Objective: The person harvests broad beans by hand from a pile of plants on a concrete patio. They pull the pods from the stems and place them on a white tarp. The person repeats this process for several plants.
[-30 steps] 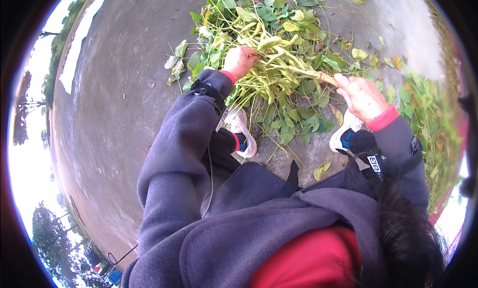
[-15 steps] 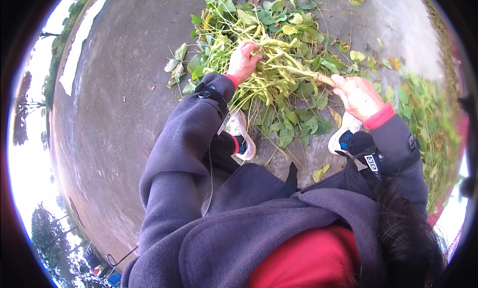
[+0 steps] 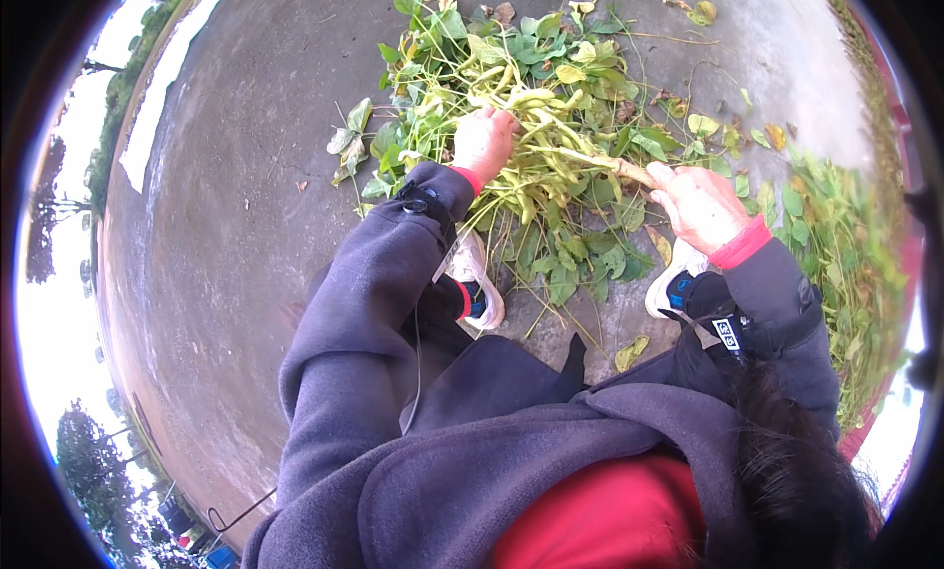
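Note:
A bean plant (image 3: 551,126) with many plump yellow-green pods lies over a pile of leafy stems on the ground in front of me. My right hand (image 3: 698,205) is closed round the bare, pale brown end of its stem, at the right side. My left hand (image 3: 485,143) is closed at the left edge of the pod cluster, its fingers curled in against the pods. Its fingertips are partly hidden, so exactly which pods it grips cannot be seen. Green leaves (image 3: 433,107) spread under and around both hands.
The pile lies on grey concrete ground (image 3: 256,195), just ahead of my two white shoes (image 3: 470,274). More leafy plants (image 3: 846,244) are heaped at the right. Loose yellow leaves (image 3: 632,352) are scattered about. A thin cable (image 3: 417,372) hangs along my left sleeve.
My left hand has come slightly nearer to me and its fingers are turned further in over the pods. My right hand has shifted slightly nearer, still holding the stem.

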